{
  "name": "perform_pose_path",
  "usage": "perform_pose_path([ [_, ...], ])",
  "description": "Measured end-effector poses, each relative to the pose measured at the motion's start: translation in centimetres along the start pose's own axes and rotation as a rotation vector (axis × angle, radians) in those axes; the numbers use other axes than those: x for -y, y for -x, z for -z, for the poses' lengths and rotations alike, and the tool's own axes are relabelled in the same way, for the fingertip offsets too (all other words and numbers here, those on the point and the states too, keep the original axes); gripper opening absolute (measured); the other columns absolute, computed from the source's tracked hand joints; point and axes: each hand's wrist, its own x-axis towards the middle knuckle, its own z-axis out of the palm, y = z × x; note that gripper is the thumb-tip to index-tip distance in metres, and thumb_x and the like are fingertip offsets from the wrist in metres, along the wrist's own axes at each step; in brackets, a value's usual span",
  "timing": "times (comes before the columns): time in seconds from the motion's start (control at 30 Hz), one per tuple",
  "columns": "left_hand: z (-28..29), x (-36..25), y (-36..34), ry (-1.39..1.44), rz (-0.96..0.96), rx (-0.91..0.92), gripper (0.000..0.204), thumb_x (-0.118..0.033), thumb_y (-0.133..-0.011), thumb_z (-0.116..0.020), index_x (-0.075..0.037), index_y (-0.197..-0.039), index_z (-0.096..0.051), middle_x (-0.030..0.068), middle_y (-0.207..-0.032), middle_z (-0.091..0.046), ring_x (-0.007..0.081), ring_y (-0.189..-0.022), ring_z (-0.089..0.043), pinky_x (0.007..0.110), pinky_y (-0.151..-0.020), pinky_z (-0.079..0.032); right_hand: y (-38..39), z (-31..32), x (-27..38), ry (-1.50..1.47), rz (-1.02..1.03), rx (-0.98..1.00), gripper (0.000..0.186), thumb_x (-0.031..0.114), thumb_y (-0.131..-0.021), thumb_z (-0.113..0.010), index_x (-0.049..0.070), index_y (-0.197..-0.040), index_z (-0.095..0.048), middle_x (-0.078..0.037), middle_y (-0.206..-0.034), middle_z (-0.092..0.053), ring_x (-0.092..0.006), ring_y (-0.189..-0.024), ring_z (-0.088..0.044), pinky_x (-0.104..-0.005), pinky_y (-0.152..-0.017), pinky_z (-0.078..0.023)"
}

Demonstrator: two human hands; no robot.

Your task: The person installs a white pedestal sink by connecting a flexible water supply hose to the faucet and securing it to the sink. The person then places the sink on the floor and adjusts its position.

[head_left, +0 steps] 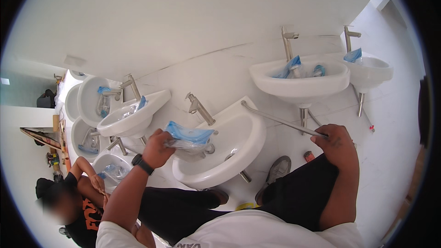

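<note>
Grey tube: its long axis [280, 119] runs from your right hand forward and leftward, the far end pointing to the rear right corner of the white basin [257, 131] (whether it touches there, you cannot tell).
Right hand: your fingers [319, 137] close around the tube's near end.
Left hand: yours [158, 149] grips a blue-and-clear packet [190, 133] over the basin's left part, the packet stretching rightward.
Faucet: a metal one [200, 110] stands on your basin's back edge.
Surface: pale veined tile [220, 71] lies beyond it.
Room: another white basin [266, 82] sits to your right; more crowd the left, near a person in black [89, 206].
</note>
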Motion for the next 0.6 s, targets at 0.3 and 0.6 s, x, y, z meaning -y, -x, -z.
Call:
perform_pose_path([
  [0.3, 5.3, -6.0, -7.8, 0.655, 0.284, -0.318, 0.037, -0.024, -0.091, -0.076, 0.002, -0.113, -0.06, 0.0113, -0.109, -0.065, 0.0207, -0.099, -0.067, 0.039, -0.08, -0.062, 0.4, 0.3, 0.6, -0.038, 0.033, 0.033, 0.033, 0.023, -0.085, -0.077, -0.002, -0.106, -0.076, -0.02, -0.097, -0.074, -0.0359, -0.092, -0.07, -0.0434, -0.083, -0.054],
  [0.6, -5.6, -7.6, -24.4, 1.172, 0.557, -0.144, 0.055, -0.015, -0.099, -0.065, 0.006, -0.144, -0.041, 0.025, -0.142, -0.048, 0.0403, -0.124, -0.058, 0.05, -0.101, -0.058, -0.2, -0.6, 1.4, 0.096, 0.013, 0.035, 0.032, 0.024, -0.085, -0.078, 0.0, -0.106, -0.077, -0.019, -0.099, -0.073, -0.0359, -0.099, -0.067, -0.0432, -0.088, -0.052],
])
